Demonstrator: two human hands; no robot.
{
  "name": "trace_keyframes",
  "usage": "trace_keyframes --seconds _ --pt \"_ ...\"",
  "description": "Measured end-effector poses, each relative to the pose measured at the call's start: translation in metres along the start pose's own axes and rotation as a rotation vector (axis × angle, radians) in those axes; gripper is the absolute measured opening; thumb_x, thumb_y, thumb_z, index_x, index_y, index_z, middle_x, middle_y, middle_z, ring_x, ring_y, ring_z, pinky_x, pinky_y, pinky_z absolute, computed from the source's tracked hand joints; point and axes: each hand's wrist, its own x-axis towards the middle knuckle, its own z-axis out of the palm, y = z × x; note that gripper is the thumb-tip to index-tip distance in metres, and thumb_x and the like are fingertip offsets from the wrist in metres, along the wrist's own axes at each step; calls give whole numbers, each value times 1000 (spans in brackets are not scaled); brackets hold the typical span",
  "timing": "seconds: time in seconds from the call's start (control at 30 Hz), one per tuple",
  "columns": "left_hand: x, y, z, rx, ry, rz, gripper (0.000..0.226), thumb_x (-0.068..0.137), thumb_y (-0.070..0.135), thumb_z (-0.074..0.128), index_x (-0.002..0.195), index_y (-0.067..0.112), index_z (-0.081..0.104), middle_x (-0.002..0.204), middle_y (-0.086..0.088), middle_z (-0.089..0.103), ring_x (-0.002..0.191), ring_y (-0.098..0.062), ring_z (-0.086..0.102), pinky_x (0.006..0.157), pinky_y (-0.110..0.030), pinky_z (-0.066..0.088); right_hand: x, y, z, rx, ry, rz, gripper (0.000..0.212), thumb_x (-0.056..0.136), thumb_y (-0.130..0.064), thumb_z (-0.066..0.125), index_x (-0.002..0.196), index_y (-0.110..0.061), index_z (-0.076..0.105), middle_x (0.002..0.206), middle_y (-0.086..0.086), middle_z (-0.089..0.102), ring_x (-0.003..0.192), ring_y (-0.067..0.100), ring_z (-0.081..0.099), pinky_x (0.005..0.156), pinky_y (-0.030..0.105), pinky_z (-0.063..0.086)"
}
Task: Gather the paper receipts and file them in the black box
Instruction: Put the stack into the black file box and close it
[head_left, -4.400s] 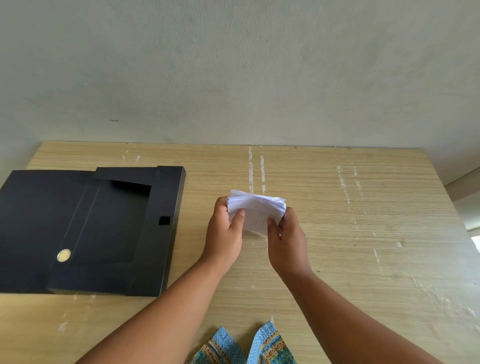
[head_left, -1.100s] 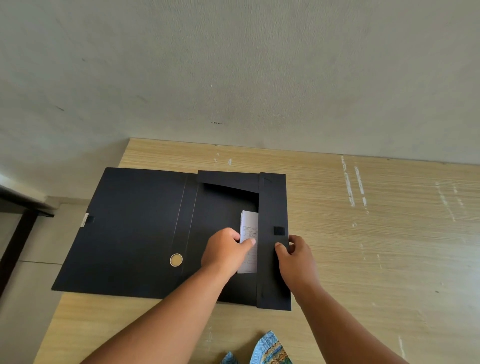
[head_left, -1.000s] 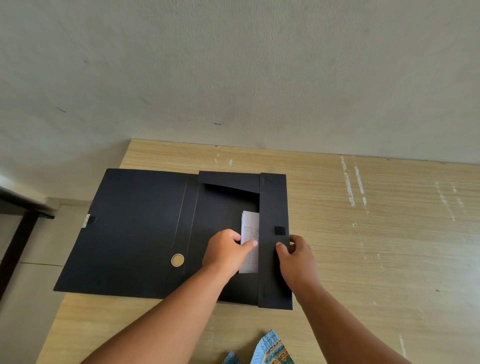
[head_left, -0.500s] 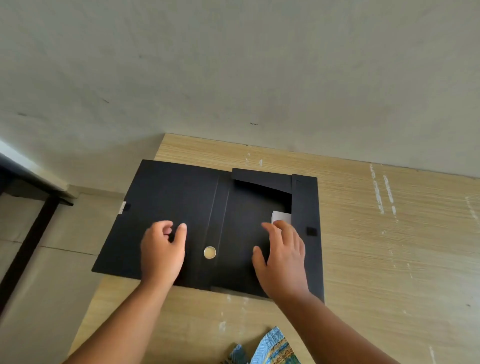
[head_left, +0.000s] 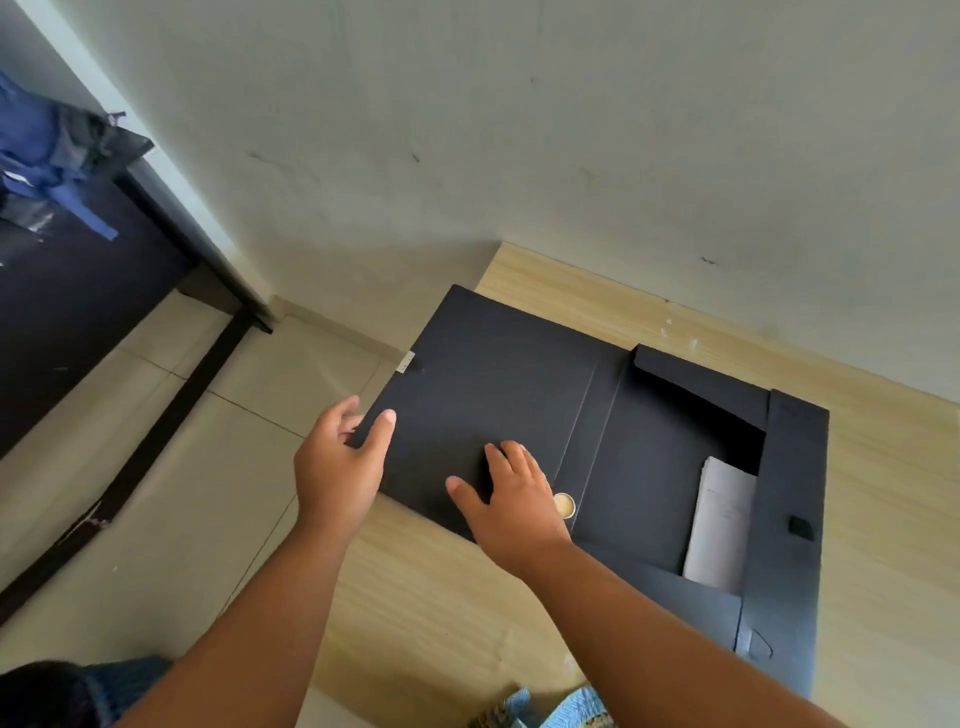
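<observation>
The receipts (head_left: 722, 525) lie as a thin white stack inside the tray of the black box (head_left: 649, 467), tucked against its tall side wall, the one nearer the table's (head_left: 883, 493) right edge. The box sits open at the left end of the table, and its broad lid (head_left: 483, 384) is folded out flat so that its outer corner overhangs the table's left edge above the floor (head_left: 156, 467).

The left hand (head_left: 337, 467) is at that overhanging edge with fingers loosely spread, thumb on top of the lid; whether the fingers have curled under the edge cannot be told. The right hand (head_left: 511, 496) rests flat and open on the lid near the round brass fastener (head_left: 563, 505), grasping nothing.

The lid looks like thin, stiff card or plastic board: light, creased along its hinge lines, likely to flex if lifted by one corner. The free overhanging edge seems the best place to take hold, pinched from above and below, then swung over on the hinge. The receipts are flimsy and loose, so a quick swing could puff them out of place; the side flaps may need tucking in first.
</observation>
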Motion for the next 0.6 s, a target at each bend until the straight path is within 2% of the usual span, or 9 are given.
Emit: trace_keyframes --seconds 0.07,0.1,0.17,0.23,0.3,0.37,0.47,0.53,0.6 --pt "4 15 -19 -225 -59 -18 31 96 43 62 120 26 71 106 11 76 98 -4 72 84 -29 55 0 -6 -6 151 -42 83 84 96 -73 34 162 -21 26 171 -6 17 157 26 15 125 47 19" --pt "4 25 -26 -392 -150 -69 30 100 40 55 117 23 73 106 6 78 92 -6 73 83 -31 56 0 -10 -10 238 -38 122 84 94 -75 35 160 -23 32 168 -9 22 153 28 24 120 44 24" --pt "1 43 -33 -650 -345 -152 43 106 39 41 124 12 69 113 -8 75 91 -17 71 85 -37 53 -3 -19 -22 422 21 153 75 93 -76 37 146 -25 51 153 -9 41 132 22 46 102 34 29" --pt "-8 60 -31 -739 -457 -161 52 106 41 36 131 6 65 115 -13 70 95 -21 66 88 -37 48 -14 -27 -39 552 105 124 63 92 -76 38 129 -31 62 135 -7 54 111 11 49 95 28 29" --pt "-21 75 -20 -784 -588 -147 56 100 47 41 126 9 71 121 -13 73 108 -24 68 95 -37 48 -27 -31 -57 643 174 98 61 85 -82 34 117 -40 64 122 -12 55 104 3 51 95 27 30" --pt "-38 87 -6 -789 -712 -100 56 96 51 47 125 12 73 130 -14 72 124 -27 66 107 -44 46 -42 -30 -74 758 229 85 62 76 -89 31 105 -43 63 119 -17 59 111 1 55 100 29 34" --pt "-63 101 22 -698 -782 117 49 102 41 45 132 9 68 135 -17 69 132 -33 60 113 -52 41 -63 -20 -104 973 278 107 79 82 -85 35 128 -29 67 130 -7 68 123 12 62 111 41 43" --pt "-82 108 42 -546 -783 312 44 104 36 43 131 14 69 133 -6 71 130 -24 61 109 -46 44 -81 -8 -126 1100 300 104 76 89 -79 38 131 -23 66 125 1 72 117 17 67 107 46 48" --pt "-100 114 62 -461 -800 415 39 102 37 47 127 19 71 130 2 71 128 -14 61 108 -36 45 -99 9 -145 1180 330 78 77 85 -79 42 130 -22 68 122 4 75 115 20 70 104 45 51"
